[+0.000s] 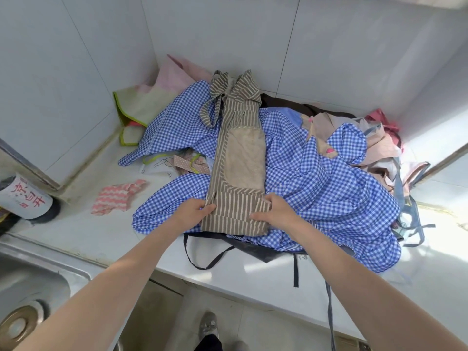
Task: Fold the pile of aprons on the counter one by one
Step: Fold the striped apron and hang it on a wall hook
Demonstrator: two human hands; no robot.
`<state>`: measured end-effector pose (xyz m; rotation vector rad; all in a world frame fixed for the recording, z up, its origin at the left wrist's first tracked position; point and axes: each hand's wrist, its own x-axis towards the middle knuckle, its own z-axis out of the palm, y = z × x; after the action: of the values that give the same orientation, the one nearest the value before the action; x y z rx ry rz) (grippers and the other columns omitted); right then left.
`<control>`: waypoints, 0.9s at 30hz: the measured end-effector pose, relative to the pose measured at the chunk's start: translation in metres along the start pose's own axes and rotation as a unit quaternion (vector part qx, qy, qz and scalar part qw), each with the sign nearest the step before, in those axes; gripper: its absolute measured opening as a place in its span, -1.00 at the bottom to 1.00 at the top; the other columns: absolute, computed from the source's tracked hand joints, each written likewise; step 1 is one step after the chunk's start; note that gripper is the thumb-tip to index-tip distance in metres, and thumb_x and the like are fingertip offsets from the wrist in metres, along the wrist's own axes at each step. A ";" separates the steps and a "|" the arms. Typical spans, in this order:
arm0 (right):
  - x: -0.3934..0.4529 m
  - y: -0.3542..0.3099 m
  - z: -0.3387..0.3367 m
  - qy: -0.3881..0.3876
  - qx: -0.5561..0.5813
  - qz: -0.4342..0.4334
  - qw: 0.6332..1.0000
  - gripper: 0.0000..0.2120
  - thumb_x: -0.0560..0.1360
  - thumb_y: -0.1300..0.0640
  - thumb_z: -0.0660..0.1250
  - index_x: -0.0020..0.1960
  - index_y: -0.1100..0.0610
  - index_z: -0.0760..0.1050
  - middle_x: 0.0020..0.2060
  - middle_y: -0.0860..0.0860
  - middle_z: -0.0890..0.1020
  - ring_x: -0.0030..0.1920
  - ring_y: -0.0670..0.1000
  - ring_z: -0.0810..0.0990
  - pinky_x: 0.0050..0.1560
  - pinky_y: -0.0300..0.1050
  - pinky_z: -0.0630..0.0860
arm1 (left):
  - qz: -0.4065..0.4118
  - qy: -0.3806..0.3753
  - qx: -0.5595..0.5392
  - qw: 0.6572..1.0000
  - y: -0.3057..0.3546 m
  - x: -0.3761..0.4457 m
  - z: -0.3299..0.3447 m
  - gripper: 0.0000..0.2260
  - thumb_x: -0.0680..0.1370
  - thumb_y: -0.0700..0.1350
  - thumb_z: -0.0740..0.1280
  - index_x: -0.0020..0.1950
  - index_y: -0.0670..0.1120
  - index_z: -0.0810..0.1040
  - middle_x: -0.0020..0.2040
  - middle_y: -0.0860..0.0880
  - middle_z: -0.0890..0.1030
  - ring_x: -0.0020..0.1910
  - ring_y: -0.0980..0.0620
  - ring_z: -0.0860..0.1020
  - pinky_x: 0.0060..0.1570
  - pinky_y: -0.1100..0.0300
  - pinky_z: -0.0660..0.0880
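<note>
A brown and cream striped apron [238, 138], folded into a long narrow strip with a beige pocket patch, lies on top of the pile, running away from me. My left hand [193, 210] grips its near left corner, thumb on top. My right hand [274, 210] grips its near right corner. Under it spreads a large blue and white checked apron [329, 188], over a dark apron [255, 249] whose straps hang across the white counter [253, 282].
More aprons, pink, beige and denim, are heaped at the right [385, 148] and a pink and green one in the back corner [152, 102]. A pink striped cloth [117, 196] lies left. A bottle [27, 198] and a steel sink [33, 287] are at far left.
</note>
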<state>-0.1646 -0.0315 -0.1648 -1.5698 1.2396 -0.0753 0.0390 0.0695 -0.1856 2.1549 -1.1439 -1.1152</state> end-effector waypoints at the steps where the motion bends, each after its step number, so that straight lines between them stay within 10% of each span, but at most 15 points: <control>1: 0.001 0.003 0.003 0.022 -0.003 0.005 1.000 -0.69 0.47 0.18 0.40 0.12 0.19 0.37 0.01 0.09 0.55 -0.06 0.08 0.60 0.02 0.06 0.57 | -0.012 0.001 -0.009 1.000 -0.002 0.001 0.002 -0.66 0.60 -0.01 0.23 -0.27 -0.20 0.44 -0.30 -0.16 0.52 -0.34 -0.02 0.45 -0.33 0.20 0.31; 6: 0.001 0.009 0.016 0.126 -0.182 -0.070 0.973 -0.81 0.65 0.13 0.05 -0.09 0.18 0.33 -0.21 0.10 0.50 -0.22 0.13 0.54 -0.15 0.02 0.48 | -0.061 -0.017 0.003 0.998 -0.004 0.001 0.010 -0.61 0.63 -0.02 0.16 -0.38 -0.12 0.30 -0.40 -0.07 0.40 -0.43 0.04 0.37 -0.40 0.22 0.25; 11: 0.000 0.012 0.008 0.020 0.017 -0.046 0.999 -0.65 0.50 -0.09 0.32 0.05 0.15 0.32 -0.05 0.12 0.59 -0.09 0.10 0.63 -0.08 0.02 0.61 | -0.077 -0.021 -0.039 0.996 -0.004 0.003 0.002 -0.65 0.64 -0.04 0.14 -0.32 -0.12 0.37 -0.42 -0.03 0.41 -0.47 0.08 0.37 -0.55 0.34 0.28; 19: 0.002 0.013 0.009 0.005 -0.043 -0.024 0.999 -0.89 0.56 0.28 0.24 0.03 0.30 0.49 -0.34 0.10 0.57 -0.50 -0.07 0.54 -0.52 -0.30 0.49 | -0.079 -0.018 0.005 0.997 -0.007 0.008 0.003 -0.65 0.63 -0.01 0.15 -0.31 -0.13 0.36 -0.40 -0.06 0.39 -0.44 0.00 0.39 -0.46 0.27 0.31; 23: 0.007 0.011 0.012 0.048 -0.129 -0.039 0.990 -0.79 0.63 0.15 0.13 -0.08 0.25 0.43 -0.33 0.13 0.55 -0.52 -0.05 0.52 -0.60 -0.29 0.39 | 0.006 0.128 0.152 0.980 -0.005 0.004 -0.002 -0.74 0.61 0.06 0.16 -0.09 -0.12 0.38 -0.23 -0.10 0.54 -0.25 -0.05 0.48 -0.28 0.16 0.35; 25: 0.011 0.012 0.013 0.065 -0.177 -0.052 0.981 -0.75 0.63 0.12 0.11 -0.13 0.24 0.41 -0.28 0.19 0.57 -0.43 0.06 0.54 -0.52 -0.19 0.41 | 0.188 0.230 0.224 0.928 -0.004 -0.006 -0.005 -0.72 0.59 0.08 0.16 0.00 -0.15 0.43 -0.16 -0.11 0.56 -0.18 -0.06 0.50 -0.21 0.11 0.44; 27: 0.014 0.011 0.014 0.075 -0.207 -0.046 0.974 -0.71 0.63 0.11 0.11 -0.24 0.17 0.34 -0.19 0.25 0.60 -0.29 0.16 0.56 -0.34 -0.06 0.46 | 0.360 0.156 0.319 0.863 -0.003 -0.010 -0.002 -0.53 0.55 0.14 0.09 0.25 -0.17 0.46 0.14 -0.14 0.56 0.12 -0.09 0.51 0.17 0.04 0.45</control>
<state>-0.1571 -0.0302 -0.1865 -2.0121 1.3603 0.0078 0.0384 0.0797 -0.1819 1.8927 -2.0982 -0.0378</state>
